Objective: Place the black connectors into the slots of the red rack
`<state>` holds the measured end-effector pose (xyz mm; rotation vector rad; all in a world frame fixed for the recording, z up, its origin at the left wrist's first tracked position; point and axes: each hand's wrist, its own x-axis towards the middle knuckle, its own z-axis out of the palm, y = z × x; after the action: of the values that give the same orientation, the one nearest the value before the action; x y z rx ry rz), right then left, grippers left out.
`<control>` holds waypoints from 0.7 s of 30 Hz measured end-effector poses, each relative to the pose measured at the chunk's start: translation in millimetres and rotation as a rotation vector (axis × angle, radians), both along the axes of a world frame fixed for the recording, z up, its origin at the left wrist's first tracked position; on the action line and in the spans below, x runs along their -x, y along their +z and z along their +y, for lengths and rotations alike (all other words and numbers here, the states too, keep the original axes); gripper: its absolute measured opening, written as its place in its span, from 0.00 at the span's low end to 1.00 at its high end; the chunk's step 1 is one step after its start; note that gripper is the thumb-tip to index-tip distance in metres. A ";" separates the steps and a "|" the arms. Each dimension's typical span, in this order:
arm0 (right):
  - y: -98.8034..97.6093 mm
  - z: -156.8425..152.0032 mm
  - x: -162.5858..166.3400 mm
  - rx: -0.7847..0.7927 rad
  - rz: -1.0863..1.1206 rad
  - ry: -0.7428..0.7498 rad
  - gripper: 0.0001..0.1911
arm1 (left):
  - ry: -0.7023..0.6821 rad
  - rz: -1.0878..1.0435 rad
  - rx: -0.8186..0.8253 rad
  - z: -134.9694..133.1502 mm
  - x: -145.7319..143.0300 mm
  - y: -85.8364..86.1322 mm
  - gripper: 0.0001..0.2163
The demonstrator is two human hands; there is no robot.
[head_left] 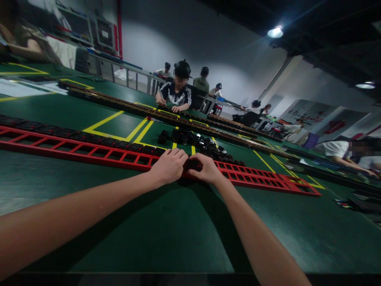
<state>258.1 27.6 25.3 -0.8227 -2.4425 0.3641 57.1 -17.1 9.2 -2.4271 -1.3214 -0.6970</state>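
Red slotted rail [253,176] lying across the green desk [178,230], its left slots filled with black inserts. Left hand [168,165], fingers curled, and right hand [205,169] both clamp a black module [192,163] on the rail (mid-length). A pile of loose black modules [202,143] lies just behind.

A seated person [177,95] faces yellow lines [102,121] beneath a ceiling lamp [275,32].

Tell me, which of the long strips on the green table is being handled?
The red ladder-like frame, nearest the wearer: both the left hand and the right hand rest on it. The dark strips lie farther back.
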 end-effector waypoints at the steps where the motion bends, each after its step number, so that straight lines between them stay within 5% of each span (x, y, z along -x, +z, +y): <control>1: 0.2 -0.9 0.8 0.005 -0.003 -0.001 0.16 | -0.001 0.000 0.000 0.2 0.0 -0.2 0.10; 13: -4.4 -1.1 3.1 0.020 -0.025 -0.059 0.17 | -0.001 0.009 0.004 0.8 0.0 -0.9 0.10; 21: 0.4 -2.5 4.4 -0.050 -0.068 0.013 0.08 | -0.022 0.029 0.012 1.3 0.2 -0.1 0.09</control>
<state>253.8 25.1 25.7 -0.8110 -2.5097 0.2831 56.9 -15.8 9.1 -2.4553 -1.2933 -0.6591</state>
